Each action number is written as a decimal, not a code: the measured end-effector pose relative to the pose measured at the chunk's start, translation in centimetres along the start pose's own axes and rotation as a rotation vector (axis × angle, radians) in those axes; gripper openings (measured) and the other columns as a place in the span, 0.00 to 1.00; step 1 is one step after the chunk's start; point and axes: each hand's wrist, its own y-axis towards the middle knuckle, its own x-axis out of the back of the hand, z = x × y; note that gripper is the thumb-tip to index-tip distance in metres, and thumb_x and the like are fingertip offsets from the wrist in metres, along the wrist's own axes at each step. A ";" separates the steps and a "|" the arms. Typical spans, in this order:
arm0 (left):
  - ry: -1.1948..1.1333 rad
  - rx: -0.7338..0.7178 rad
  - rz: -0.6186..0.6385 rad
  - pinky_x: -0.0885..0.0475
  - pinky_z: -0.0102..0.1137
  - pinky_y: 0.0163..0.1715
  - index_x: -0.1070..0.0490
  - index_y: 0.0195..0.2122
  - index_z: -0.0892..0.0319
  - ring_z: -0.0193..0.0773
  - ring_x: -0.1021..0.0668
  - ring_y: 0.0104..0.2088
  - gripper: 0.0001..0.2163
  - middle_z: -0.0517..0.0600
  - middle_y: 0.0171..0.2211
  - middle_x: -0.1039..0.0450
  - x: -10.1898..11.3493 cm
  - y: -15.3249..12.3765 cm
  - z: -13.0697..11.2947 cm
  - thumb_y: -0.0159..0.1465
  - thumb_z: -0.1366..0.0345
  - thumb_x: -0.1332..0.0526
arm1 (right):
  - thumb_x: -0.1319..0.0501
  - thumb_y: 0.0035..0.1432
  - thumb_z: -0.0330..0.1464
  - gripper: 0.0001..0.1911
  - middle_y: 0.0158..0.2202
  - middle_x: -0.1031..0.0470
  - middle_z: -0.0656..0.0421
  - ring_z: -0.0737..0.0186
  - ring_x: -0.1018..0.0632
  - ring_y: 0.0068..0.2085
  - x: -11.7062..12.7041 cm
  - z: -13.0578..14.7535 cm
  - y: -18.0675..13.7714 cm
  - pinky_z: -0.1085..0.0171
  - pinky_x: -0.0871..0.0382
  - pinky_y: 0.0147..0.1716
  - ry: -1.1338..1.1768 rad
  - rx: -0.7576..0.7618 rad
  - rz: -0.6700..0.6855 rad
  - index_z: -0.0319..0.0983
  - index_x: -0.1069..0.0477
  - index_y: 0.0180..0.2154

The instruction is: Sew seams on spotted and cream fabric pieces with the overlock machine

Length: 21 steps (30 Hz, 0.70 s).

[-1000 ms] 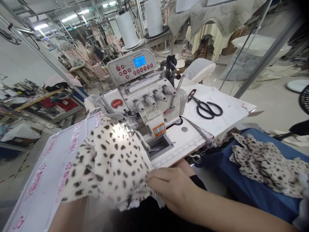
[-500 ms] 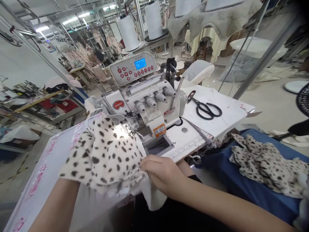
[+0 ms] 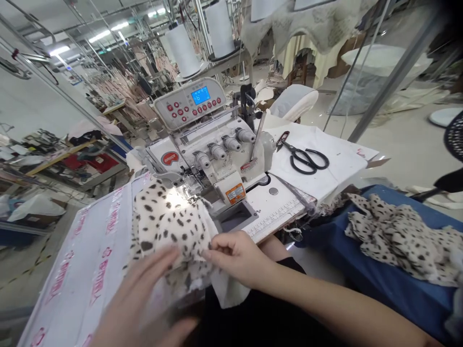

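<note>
A cream fabric piece with dark spots (image 3: 183, 226) lies under the lit needle area of a white overlock sewing machine (image 3: 217, 154), its near edge hanging off the table's front. My right hand (image 3: 238, 258) pinches the right edge of this spotted fabric between thumb and fingers. Over the fabric's left part, my left hand (image 3: 141, 294) is spread and blurred by motion, thumb apart from the fingers. Nothing shows in its grasp; I cannot tell whether its fingertips touch the cloth.
Black-handled scissors (image 3: 307, 159) lie on the white tabletop right of the machine. More spotted fabric (image 3: 405, 236) is heaped on a blue cloth (image 3: 361, 270) at right. Thread cones (image 3: 183, 50) stand behind the machine. A metal pole (image 3: 390, 77) slants at right.
My left hand has come out from beneath the fabric's left side and is now above it, fingers apart. The fabric's left part has dropped and folded. My right hand keeps its pinch.
</note>
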 end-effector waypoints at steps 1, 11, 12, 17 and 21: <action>0.031 -0.016 0.004 0.32 0.43 0.47 0.42 0.56 0.55 0.50 0.32 0.49 0.26 0.56 0.49 0.35 -0.7 1.2 -0.6 0.57 0.51 0.45 | 0.44 0.58 0.37 0.19 0.16 0.49 0.67 0.74 0.44 0.20 -0.3 0.4 0.0 0.71 0.52 0.19 0.028 0.019 0.009 0.36 0.44 0.19; 0.004 -0.030 -0.195 0.31 0.30 0.38 0.30 0.40 0.60 0.38 0.28 0.39 0.13 0.50 0.40 0.31 -2.7 6.3 -0.1 0.55 0.74 0.47 | 0.38 0.52 0.37 0.20 0.43 0.31 0.55 0.61 0.30 0.43 1.8 -1.4 1.5 0.63 0.36 0.41 0.008 0.120 -0.311 0.38 0.35 0.46; -0.012 -0.026 -0.188 0.32 0.28 0.35 0.30 0.39 0.60 0.36 0.28 0.37 0.14 0.48 0.38 0.31 -2.3 6.4 -0.2 0.54 0.75 0.48 | 0.36 0.49 0.39 0.23 0.41 0.30 0.55 0.60 0.29 0.40 1.6 -2.2 1.8 0.63 0.35 0.38 0.054 0.051 -0.254 0.38 0.36 0.46; 0.074 -0.182 -0.081 0.33 0.27 0.29 0.30 0.42 0.65 0.36 0.30 0.33 0.18 0.50 0.33 0.34 -2.2 6.7 -1.1 0.51 0.77 0.49 | 0.39 0.51 0.35 0.09 0.25 0.33 0.62 0.66 0.32 0.27 0.3 -3.8 2.0 0.68 0.39 0.26 0.248 -0.035 -0.036 0.35 0.31 0.30; 0.107 -0.308 -0.053 0.32 0.29 0.33 0.33 0.46 0.68 0.38 0.31 0.36 0.22 0.53 0.35 0.35 -2.7 6.3 -0.8 0.50 0.80 0.50 | 0.41 0.51 0.32 0.08 0.24 0.37 0.63 0.67 0.35 0.28 0.5 -3.0 1.0 0.69 0.42 0.28 0.166 0.038 -0.047 0.35 0.34 0.24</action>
